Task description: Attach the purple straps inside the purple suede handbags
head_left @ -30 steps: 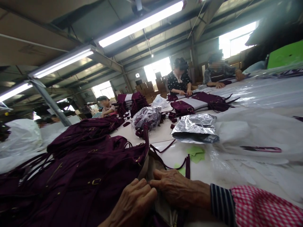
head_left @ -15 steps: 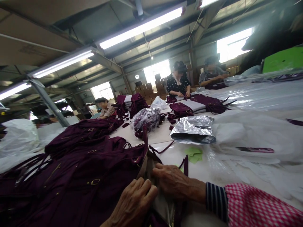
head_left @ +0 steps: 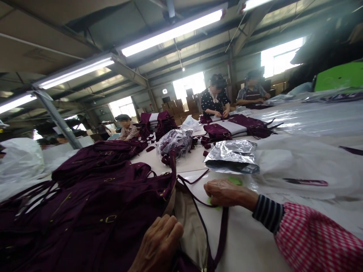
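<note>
A dark purple bag [head_left: 93,211] lies in front of me, its zipped opening spread so that the beige lining [head_left: 187,215] shows. My left hand [head_left: 160,241] is closed on the edge of that opening, fingers curled over the fabric. To the right of the bag, my right hand [head_left: 227,192] is closed above the tabletop, over some green paper pieces [head_left: 235,181] that it partly covers. What its fingers hold, if anything, is hidden. A thin purple strap [head_left: 195,198] runs from the bag to just beneath this hand.
A silver foil bag [head_left: 231,155] and a plastic-wrapped purple bundle [head_left: 176,143] lie beyond my hands. Purple-handled snips [head_left: 306,182] rest on white sheeting at the right. More purple bags [head_left: 99,155] are piled at left. Across the table, a person [head_left: 215,98] handles purple bags.
My right hand has come out of the bag's opening and moved right, over the green papers. The lining is now more exposed. My left hand stays at the edge, slightly lower.
</note>
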The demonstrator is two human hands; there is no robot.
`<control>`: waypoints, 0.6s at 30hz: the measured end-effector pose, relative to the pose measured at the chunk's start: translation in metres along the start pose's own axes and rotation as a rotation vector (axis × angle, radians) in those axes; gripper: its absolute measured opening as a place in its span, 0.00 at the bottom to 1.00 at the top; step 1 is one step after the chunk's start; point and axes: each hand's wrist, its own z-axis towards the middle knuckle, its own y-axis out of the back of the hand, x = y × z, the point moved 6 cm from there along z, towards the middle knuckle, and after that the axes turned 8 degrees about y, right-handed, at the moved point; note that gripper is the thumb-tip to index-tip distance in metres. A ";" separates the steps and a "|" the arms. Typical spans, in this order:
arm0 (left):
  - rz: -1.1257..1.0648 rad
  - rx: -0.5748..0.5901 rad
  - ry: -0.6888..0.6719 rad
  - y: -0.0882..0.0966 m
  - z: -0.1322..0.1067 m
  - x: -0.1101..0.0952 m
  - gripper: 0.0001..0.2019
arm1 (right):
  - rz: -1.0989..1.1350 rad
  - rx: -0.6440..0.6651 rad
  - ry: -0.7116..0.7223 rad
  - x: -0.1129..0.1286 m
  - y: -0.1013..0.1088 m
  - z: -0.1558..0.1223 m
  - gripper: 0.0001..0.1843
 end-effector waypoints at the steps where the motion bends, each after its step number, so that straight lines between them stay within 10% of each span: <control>1: 0.006 0.000 -0.003 0.000 0.000 0.000 0.14 | 0.029 0.004 -0.010 0.000 0.000 0.000 0.05; 11: 0.032 0.033 -0.017 -0.003 -0.001 0.002 0.12 | 0.477 -0.245 -0.115 -0.013 0.000 0.014 0.13; 18: 0.033 -0.101 -0.099 -0.005 0.000 0.002 0.10 | 0.889 -0.185 -0.072 0.046 -0.017 0.032 0.11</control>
